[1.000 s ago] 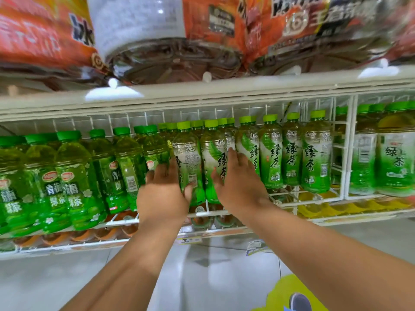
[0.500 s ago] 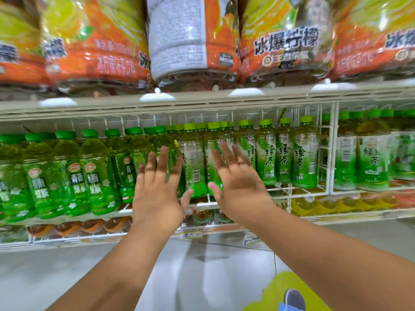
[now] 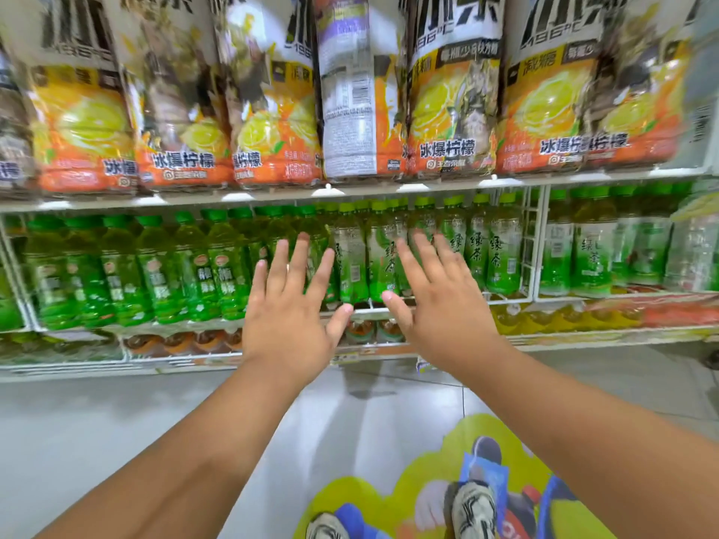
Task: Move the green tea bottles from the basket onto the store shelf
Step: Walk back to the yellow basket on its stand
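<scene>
The store shelf (image 3: pixel 350 194) runs as a white band across the whole frame, with white wire dividers under it that split the row below into bays. On top of it, filling the upper part of the frame, stand big orange-and-yellow lemon tea bottles (image 3: pixel 451 122), packed side by side; one near the top centre shows its white back label. In the wire bay at centre frame stand the green tea bottles (image 3: pixel 496 247), upright, green caps up, in tight rows, touching each other. Left of them, in the left part of the frame, darker green bottles with red-and-white logos (image 3: pixel 155 274) fill the next bay. Another bay at right holds more green-labelled bottles (image 3: pixel 591 250). Below, at the lowest level, I see only blurred caps and shoulders of amber and yellow drinks (image 3: pixel 544 317).

The grey tiled floor (image 3: pixel 97 429) takes the lower part of the frame, with a yellow-green sticker (image 3: pixel 350 496) at bottom centre; my shoes (image 3: pixel 472 511) stand on it.

My left hand (image 3: pixel 290 301) and right hand (image 3: pixel 437 293) are stretched out at centre frame, palms toward the shelf. The grip is apart on both: fingers straight and spread, holding nothing. The green tea bottles stand just behind my fingertips and between the two hands; two of them show in the gap between my thumbs. Whether my fingertips touch them I cannot tell.
</scene>
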Demonstrator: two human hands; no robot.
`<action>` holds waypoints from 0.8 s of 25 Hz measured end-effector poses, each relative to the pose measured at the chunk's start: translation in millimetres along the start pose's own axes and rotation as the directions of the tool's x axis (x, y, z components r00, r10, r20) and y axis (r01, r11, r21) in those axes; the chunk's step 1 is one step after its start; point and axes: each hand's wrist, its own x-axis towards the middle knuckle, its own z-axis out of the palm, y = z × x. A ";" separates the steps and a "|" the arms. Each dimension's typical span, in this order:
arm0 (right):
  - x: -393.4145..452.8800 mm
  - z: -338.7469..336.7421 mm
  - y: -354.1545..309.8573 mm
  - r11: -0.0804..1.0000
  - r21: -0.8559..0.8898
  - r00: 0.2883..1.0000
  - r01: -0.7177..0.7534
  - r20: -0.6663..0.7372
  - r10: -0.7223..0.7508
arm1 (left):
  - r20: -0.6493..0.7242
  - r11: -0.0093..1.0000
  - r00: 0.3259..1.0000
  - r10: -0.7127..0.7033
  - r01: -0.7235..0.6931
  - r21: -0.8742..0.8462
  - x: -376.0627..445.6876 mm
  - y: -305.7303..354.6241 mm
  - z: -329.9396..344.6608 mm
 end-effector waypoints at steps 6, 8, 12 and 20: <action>-62.8 -75.9 -17.6 0.998 0.030 0.998 -0.060 -0.006 0.060 | 0.023 1.000 1.000 -0.021 0.021 -0.013 -62.9 0.3 -85.7; -87.7 -105.0 -27.1 0.997 0.052 0.998 -0.064 -0.026 0.066 | 0.014 0.997 0.999 -0.044 0.045 -0.056 -86.5 8.3 -116.3; -138.3 -156.3 -39.0 0.992 0.031 0.993 -0.119 -0.017 0.120 | -0.027 0.989 0.997 -0.074 0.070 -0.132 -120.0 17.5 -182.9; -211.2 -212.5 -41.1 0.968 0.036 0.968 -0.247 -0.041 0.249 | -0.022 0.970 0.995 0.093 -0.096 -0.226 -147.5 38.6 -242.5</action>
